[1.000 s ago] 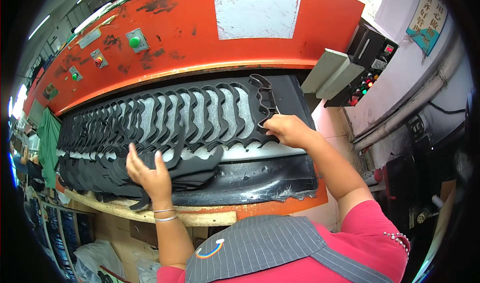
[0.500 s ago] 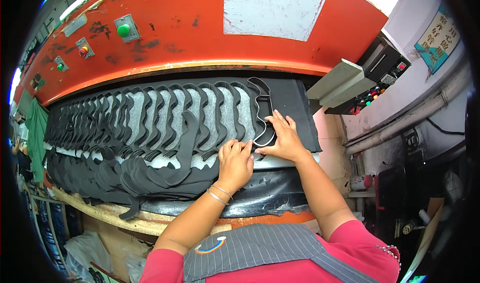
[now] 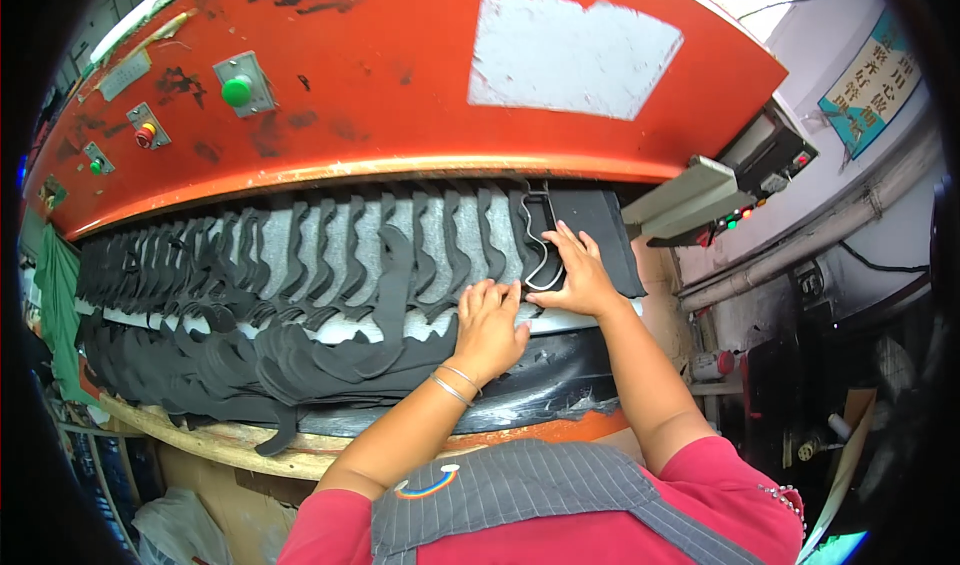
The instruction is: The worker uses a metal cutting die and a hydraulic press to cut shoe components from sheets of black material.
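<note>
A narrow cutting die (image 3: pixel 545 249), a metal strip bent into a wavy outline, stands on a black foam sheet (image 3: pixel 597 227) at the right end of a row of cuts. My right hand (image 3: pixel 586 283) grips its near end, the thumb at the bottom and the fingers along its right side. Just left of it, my left hand (image 3: pixel 490 333) rests its outstretched fingers on the sheet's near edge, thumb apart, holding nothing. Wavy black foam strips (image 3: pixel 360 240) stand to the left with grey material between them. Loose cut pieces (image 3: pixel 300 365) are heaped along the front.
A large orange press (image 3: pixel 390 85) spans the far side, its lower edge just above the sheet. Green button (image 3: pixel 236 91) and red button (image 3: pixel 146 134) sit on its face. A control box (image 3: pixel 770 165) with lit buttons is at right. Black plastic (image 3: pixel 540 380) covers the front ledge.
The whole view has shifted, so the press looms larger and lower. Both hands keep nearly the same places by the die, and the die shows no clear movement over the sheet.
</note>
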The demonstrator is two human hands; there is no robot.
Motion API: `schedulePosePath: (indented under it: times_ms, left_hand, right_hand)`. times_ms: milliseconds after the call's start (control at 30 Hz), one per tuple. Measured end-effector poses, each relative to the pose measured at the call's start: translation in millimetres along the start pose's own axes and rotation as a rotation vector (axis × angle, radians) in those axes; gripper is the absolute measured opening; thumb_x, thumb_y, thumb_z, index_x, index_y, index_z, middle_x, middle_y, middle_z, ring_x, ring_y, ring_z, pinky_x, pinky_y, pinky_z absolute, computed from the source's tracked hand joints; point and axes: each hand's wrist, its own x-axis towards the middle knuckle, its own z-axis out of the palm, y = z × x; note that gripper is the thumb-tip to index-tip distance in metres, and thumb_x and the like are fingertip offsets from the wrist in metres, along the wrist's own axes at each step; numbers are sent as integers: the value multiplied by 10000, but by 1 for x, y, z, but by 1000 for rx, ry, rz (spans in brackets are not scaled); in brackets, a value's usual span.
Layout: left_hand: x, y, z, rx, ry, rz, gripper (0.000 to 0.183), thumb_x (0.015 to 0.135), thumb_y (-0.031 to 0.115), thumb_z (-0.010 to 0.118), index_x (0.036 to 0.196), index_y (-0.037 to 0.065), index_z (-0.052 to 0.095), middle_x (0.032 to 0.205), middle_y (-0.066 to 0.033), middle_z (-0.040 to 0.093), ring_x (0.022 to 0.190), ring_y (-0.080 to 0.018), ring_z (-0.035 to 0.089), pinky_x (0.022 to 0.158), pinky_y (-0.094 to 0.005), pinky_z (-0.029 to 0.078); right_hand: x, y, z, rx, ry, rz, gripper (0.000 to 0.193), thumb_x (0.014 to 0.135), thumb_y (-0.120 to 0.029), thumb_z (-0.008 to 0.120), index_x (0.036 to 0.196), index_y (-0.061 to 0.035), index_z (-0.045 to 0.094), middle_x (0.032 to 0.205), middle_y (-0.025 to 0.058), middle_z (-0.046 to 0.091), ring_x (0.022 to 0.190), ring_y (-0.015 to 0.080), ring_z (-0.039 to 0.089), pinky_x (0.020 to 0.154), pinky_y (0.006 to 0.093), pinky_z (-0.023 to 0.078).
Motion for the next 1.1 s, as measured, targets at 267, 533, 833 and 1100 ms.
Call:
schedulePosePath:
  times_ms: [267, 533, 833, 1100]
  left_hand:
    - [27, -147, -202, -266, 472, -226, 712, 830, 237, 687, 1401, -41, 364, 1408, -219, 402, 1319, -337, 393, 1106, -392, 292]
    - [7, -446, -415, 134, 941, -684, 816, 843, 293, 678, 1418, -112, 265, 1504, -252, 265, 1417, -314, 240, 1151, -375, 188]
    - [-52, -500, -538, -68, 709, -602, 568, 951, 222, 522, 1456, 35, 342, 1363, -110, 499, 1181, -154, 475, 1006, -284, 330]
    - [-47, -200, -274, -44, 450, -308, 139, 869, 152, 630, 883, 23, 680, 864, -118, 656, 800, -232, 621, 746, -351, 488]
  right_hand:
    - [39, -63, -14, 13, 345, -20, 942, 582, -431, 849, 1344, -50, 448, 1333, 195, 478, 1248, 360, 428, 1034, 454, 343]
    - [226, -251, 18, 300, 342, -494, 607, 764, -429, 726, 1215, -66, 545, 965, 123, 628, 918, 299, 628, 741, 381, 514]
    - [280, -283, 23, 378, 376, -368, 226, 882, -231, 612, 980, -87, 468, 690, 140, 626, 606, 379, 615, 510, 464, 472]
    - [125, -199, 42, 314, -431, -170, 385, 819, -391, 676, 973, -54, 573, 896, 140, 642, 863, 347, 629, 726, 463, 487]
